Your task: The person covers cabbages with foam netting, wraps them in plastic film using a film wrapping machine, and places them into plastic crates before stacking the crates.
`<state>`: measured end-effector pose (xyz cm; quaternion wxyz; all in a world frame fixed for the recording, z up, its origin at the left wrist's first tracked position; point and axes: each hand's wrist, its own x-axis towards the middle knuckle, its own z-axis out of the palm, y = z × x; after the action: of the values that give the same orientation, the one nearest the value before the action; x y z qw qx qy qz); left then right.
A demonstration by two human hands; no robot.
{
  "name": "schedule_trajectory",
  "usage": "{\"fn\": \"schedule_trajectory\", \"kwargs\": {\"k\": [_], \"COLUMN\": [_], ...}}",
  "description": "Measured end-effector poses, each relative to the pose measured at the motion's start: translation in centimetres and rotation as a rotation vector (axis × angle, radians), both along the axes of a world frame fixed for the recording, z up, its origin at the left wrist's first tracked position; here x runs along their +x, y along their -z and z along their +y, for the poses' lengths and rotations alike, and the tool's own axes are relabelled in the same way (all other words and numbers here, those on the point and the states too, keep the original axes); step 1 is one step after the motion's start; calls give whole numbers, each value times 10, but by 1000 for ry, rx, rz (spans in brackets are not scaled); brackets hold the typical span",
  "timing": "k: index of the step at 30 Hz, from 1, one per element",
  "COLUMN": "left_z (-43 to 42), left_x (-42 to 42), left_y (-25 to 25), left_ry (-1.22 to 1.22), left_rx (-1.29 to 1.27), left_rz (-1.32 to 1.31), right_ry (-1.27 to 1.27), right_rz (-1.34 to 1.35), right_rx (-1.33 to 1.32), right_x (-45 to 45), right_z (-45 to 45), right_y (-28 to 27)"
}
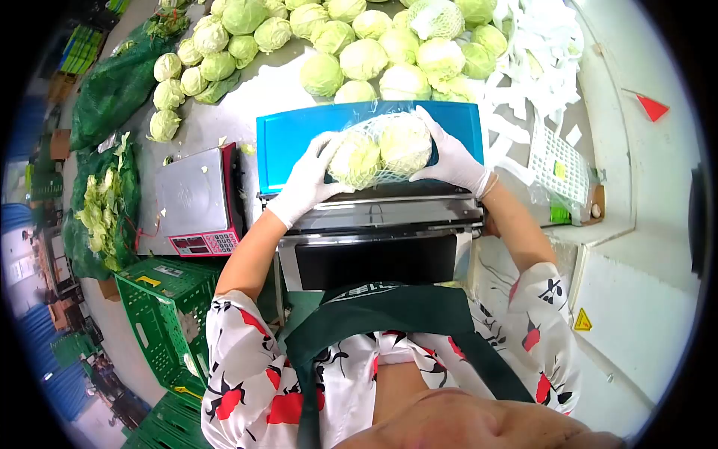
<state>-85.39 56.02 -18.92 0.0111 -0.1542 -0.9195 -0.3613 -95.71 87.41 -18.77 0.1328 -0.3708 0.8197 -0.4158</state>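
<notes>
Two pale green cabbages [380, 152] sit side by side in white foam netting, with what looks like clear film around them. My left hand [308, 179], in a white glove, grips their left end, thumb and fingers curved around it. The gloved right hand [454, 161] holds the opposite end, fingers along the far side and thumb at the near side. Both hands hold the pair over a blue panel [280, 153] at the back of a metal-and-black wrapping machine [374, 258]. The cabbages' undersides are hidden.
Many loose cabbages [363, 58] lie on the table behind. A scale [193, 193] stands at left, above green crates [166, 314]. Green mesh sacks [120, 86] lie farther left. White foam nets [535, 56] and a white perforated basket [561, 165] are at right.
</notes>
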Motion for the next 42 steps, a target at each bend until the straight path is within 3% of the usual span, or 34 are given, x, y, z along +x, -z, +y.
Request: {"fn": "schedule_trajectory", "kwargs": {"k": [2, 5, 9, 11, 13, 15, 17, 18, 20, 25, 27, 28, 29, 31, 32, 33, 34, 35, 37, 38, 39, 41, 42], "left_z": [2, 3, 2, 8, 16, 14, 24, 25, 23, 20, 20, 18, 17, 21, 27, 24, 17, 15, 15, 18, 16, 3, -3], "left_x": [-5, -12, 9, 32, 65, 108, 154, 171, 195, 202, 203, 206, 216, 243, 262, 268, 275, 273, 269, 251, 238, 239, 254], "left_y": [-5, 4, -1, -11, -31, -32, -44, -41, -11, 36, 27, 16, 15, 22, 37, 33, 44, 45, 45, 14, -9, -4, 19], "left_ry": [-85, -194, -301, -312, -369, -369, -303, -282, -247, -425, -501, -559, -551, -518, -470, -290, -214, -138, -366, -508, -638, -634, -639], "left_rx": [83, 716, 1029, 1011, 1101, 925, 1058, 1033, 1092, 1066, 1112, 1258, 1182, 1027, 909, 185, 27, -127, 288, 364, 360, 683, 779], "left_rz": [-85, -307, -491, -539, -746, -911, -1071, -1179, -1374, -1501, -1518, -1546, -1429, -1194, -885, -410, -225, -36, -341, -488, -633, -635, -737], "right_ry": [58, 155, 258, 326, 458, 447, 430, 416, 433, 426, 367, 392, 419, 144, 265, 382, 355, 482, 722, 831, 945, 886, 742], "right_rz": [-97, -184, -690, -860, -1032, -1179, -1269, -1200, -1427, -1788, -1890, -1954, -2015, -1105, -906, -706, -52, -265, -685, -751, -876, -1147, -900], "right_rx": [-41, -154, -392, -419, -500, -529, -380, -111, -115, -78, -240, -310, -380, -49, 88, 223, 152, 97, -25, -288, -197, -176, 4], "right_x": [-11, -9, 22, 57, 107, 155, 201, 218, 230, 216, 211, 217, 223, 242, 258, 268, 287, 290, 285, 274, 258, 257, 274], "right_z": [-6, -13, -16, -11, -7, 5, 24, 32, 32, 16, 25, 46, 59, 64, 59, 57, 64, 62, 48, 37, 36, 68, 82], "right_y": [5, 12, 1, 0, -23, -47, -51, -41, -31, -9, -8, 12, 22, 4, -5, -10, 27, 26, 25, 13, 2, 27, 56]}}
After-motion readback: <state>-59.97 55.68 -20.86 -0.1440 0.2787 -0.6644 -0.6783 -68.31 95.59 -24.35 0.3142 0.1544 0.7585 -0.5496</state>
